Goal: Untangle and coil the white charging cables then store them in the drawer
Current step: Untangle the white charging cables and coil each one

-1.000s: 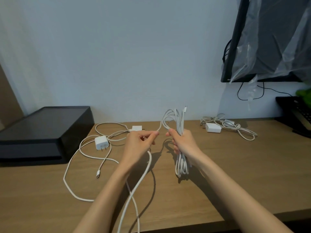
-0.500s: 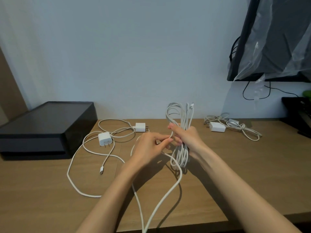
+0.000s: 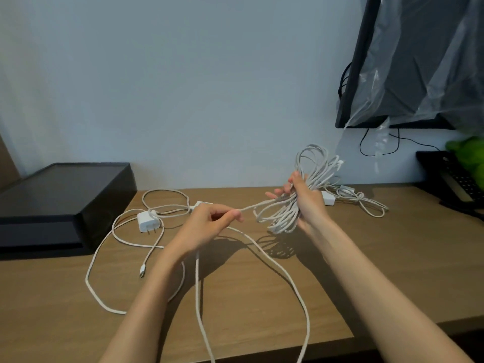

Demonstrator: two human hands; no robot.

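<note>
Gripping the coil: the right hand (image 3: 307, 205), centre right of the frame, has its fingers curled round the middle of a coiled white cable (image 3: 311, 163); loops stick out above and below the fist, held above the table.
Left hand (image 3: 207, 226): at frame centre, thumb and forefinger pinch the loose strand (image 3: 197, 284) leading from the coil.
Loose strand: past the pinch it drops in long loops over the wooden table (image 3: 392, 258) to the bottom edge.
Left of centre: a second white cable (image 3: 87, 277) sprawls on the table beside a white plug adapter (image 3: 147, 221).
Behind the right hand: a third tangled cable (image 3: 366, 203) lies on the table.
Far left: a black box (image 3: 60, 195).
Upper right: a dark screen (image 3: 419, 61) under clear plastic.
</note>
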